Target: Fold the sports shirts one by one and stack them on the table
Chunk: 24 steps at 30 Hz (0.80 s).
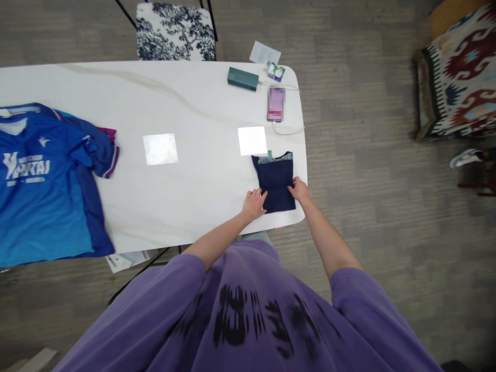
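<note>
A: At the table's (pixel 201 170) four o'clock corner, the navy garment (pixel 275 181) lies folded small; left hand (pixel 253 203) and right hand (pixel 299 190) press flat on its near edges.

B: The blue jersey (pixel 42 181) at nine o'clock looks unfolded yet.

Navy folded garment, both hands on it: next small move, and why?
Probably press flat and smooth outward. The left hand rests on the near left corner of the navy folded garment, the right hand on its right edge; it already lies as a compact rectangle near the table corner.
</note>
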Motion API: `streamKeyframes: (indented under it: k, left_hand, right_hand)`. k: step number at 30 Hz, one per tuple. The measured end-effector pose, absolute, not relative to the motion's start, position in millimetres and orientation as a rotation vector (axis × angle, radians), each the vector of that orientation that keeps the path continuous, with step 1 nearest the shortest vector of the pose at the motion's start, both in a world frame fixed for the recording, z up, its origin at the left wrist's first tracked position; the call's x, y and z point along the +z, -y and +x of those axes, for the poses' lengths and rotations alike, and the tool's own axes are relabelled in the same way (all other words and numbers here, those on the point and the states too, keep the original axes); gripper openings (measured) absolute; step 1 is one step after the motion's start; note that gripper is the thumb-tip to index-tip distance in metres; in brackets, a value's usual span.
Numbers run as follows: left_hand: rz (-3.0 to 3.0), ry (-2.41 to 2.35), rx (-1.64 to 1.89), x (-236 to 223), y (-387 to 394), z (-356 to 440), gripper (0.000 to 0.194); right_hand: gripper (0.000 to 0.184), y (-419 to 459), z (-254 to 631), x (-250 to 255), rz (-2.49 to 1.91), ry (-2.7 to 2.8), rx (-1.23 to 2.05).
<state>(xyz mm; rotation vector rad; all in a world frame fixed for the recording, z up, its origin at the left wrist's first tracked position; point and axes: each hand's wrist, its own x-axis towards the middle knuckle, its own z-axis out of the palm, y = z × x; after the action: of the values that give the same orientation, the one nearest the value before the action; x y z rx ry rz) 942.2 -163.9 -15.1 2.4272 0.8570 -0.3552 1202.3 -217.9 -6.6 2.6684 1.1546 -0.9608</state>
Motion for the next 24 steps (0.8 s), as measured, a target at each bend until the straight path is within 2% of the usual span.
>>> streamKeyframes:
  k: [3,5,9,11,14,24]
  left_hand:
    - [2.432,-0.886,-0.332,-5.0,154.5,902.2,0.081]
    - [2.417,-0.958,-0.360,2.9,146.9,861.4,0.072]
    - [2.312,-1.214,-0.418,19.2,131.9,752.6,0.060]
    - [2.223,-1.361,-0.433,27.5,124.6,688.9,0.055]
    - [2.053,-1.587,-0.436,38.8,111.9,586.7,0.049]
    - [1.531,-2.057,-0.238,28.3,16.0,202.6,0.038]
  right_hand:
    - [0.045,213.9,1175.8,10.3,2.781,-1.267,-0.806]
    - [0.042,210.4,1148.9,21.6,2.777,-1.382,-0.807]
    - [0.023,204.3,1071.8,30.0,2.392,-1.728,-1.148]
    - [0.020,200.0,1023.8,27.4,2.101,-1.842,-1.311]
    - [0.019,187.2,944.7,22.6,1.855,-1.891,-1.384]
    - [0.022,56.4,640.9,17.2,1.651,-1.940,-1.300]
